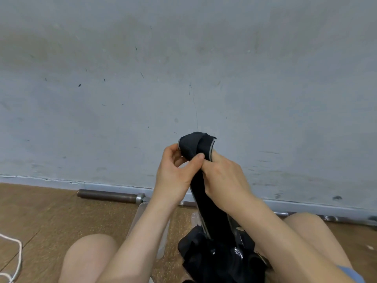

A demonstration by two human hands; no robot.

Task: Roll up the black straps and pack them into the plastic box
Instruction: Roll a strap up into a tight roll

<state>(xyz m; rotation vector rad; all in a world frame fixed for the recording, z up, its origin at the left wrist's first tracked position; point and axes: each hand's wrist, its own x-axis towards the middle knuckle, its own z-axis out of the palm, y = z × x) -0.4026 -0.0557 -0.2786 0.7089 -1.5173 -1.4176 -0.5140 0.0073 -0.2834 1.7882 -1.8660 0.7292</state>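
While the left hand (175,173) pinched the rolled top of a black strap (195,144), the right hand (222,176) gripped it just beneath; its tail hung toward 6 o'clock into a dark heap (214,260) of straps. At 7 o'clock, forearms (142,237) hid most of the clear plastic box (138,212).
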